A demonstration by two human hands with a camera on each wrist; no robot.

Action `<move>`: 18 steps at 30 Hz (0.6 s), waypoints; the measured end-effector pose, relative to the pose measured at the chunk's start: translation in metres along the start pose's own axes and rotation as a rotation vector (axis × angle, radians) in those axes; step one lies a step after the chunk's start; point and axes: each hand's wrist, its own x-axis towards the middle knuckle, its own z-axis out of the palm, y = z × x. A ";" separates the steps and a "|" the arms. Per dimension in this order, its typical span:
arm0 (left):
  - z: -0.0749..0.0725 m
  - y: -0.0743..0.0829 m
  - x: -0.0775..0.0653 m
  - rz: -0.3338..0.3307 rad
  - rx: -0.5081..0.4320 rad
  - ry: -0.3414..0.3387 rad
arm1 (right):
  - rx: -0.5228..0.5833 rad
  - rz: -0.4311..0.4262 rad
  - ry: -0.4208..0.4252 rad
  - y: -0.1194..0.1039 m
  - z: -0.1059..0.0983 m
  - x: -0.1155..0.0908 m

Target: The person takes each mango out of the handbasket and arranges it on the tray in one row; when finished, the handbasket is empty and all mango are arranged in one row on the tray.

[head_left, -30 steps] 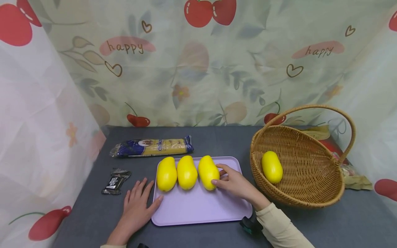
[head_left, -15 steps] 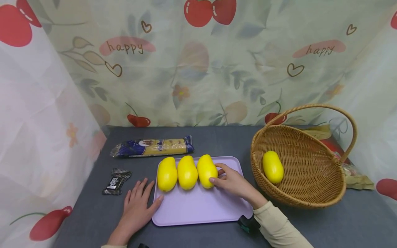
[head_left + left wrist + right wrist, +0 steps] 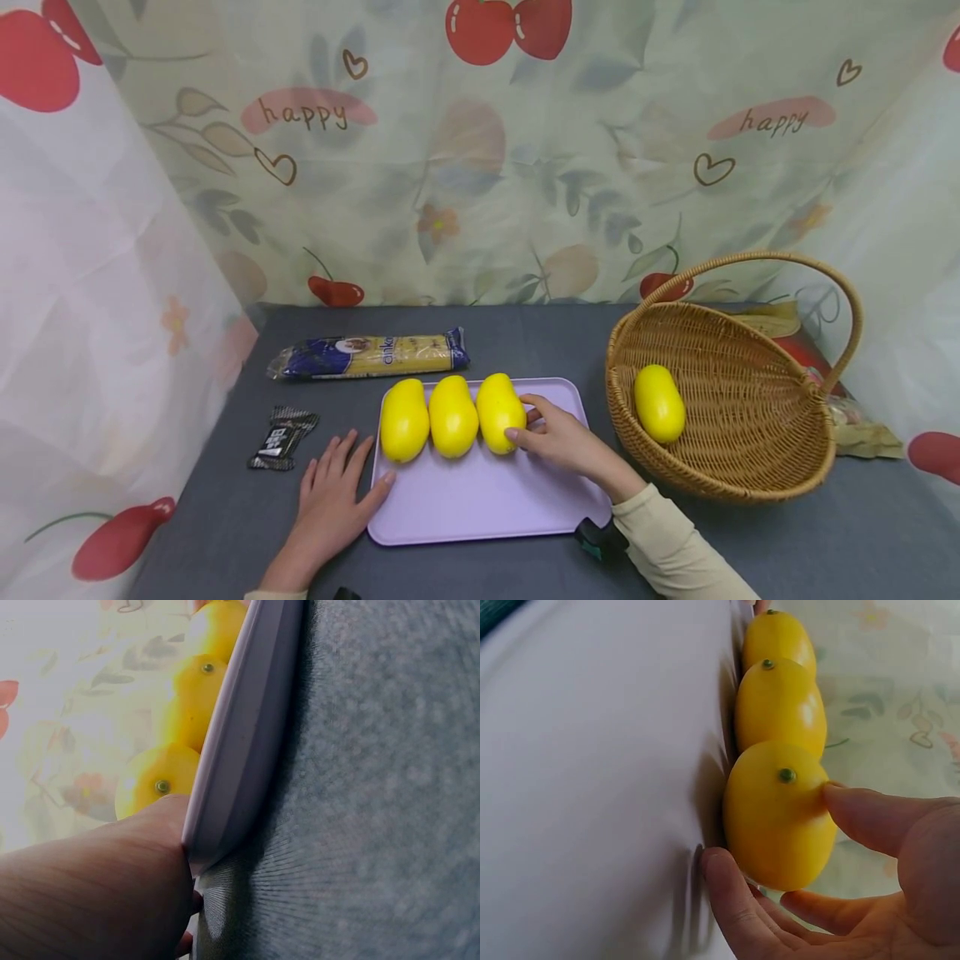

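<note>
Three yellow mangoes stand in a row along the far side of a lilac tray (image 3: 480, 508): the left mango (image 3: 404, 421), the middle mango (image 3: 453, 417) and the right mango (image 3: 500, 414). My right hand (image 3: 562, 437) holds the right mango from its right side, thumb near its front end. In the right wrist view the thumb presses that mango (image 3: 776, 825), and the fingers curve around its other side. My left hand (image 3: 333, 500) lies with fingers spread on the table, its thumb on the tray's left rim. The left wrist view shows the tray's outer wall (image 3: 251, 727).
A wicker basket (image 3: 750, 417) with a tall handle stands tilted at the right, one mango (image 3: 660, 404) inside. Behind it lie partly hidden packages (image 3: 862, 437). A pasta packet (image 3: 375, 356) lies behind the tray, and a small black wrapped packet (image 3: 281, 437) lies left.
My right hand has shifted slightly left with the right mango, which now sits closer to the middle one. During the last half second hardly anything moves. The left hand stays put.
</note>
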 end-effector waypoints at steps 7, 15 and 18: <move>0.002 0.001 0.000 0.001 0.016 -0.004 | -0.028 0.011 -0.007 -0.001 -0.005 -0.006; -0.001 0.002 -0.001 0.000 0.006 -0.009 | -0.152 -0.056 0.006 -0.009 -0.022 -0.024; -0.001 0.002 -0.001 -0.001 0.006 -0.009 | -0.241 -0.109 0.013 -0.022 -0.032 -0.039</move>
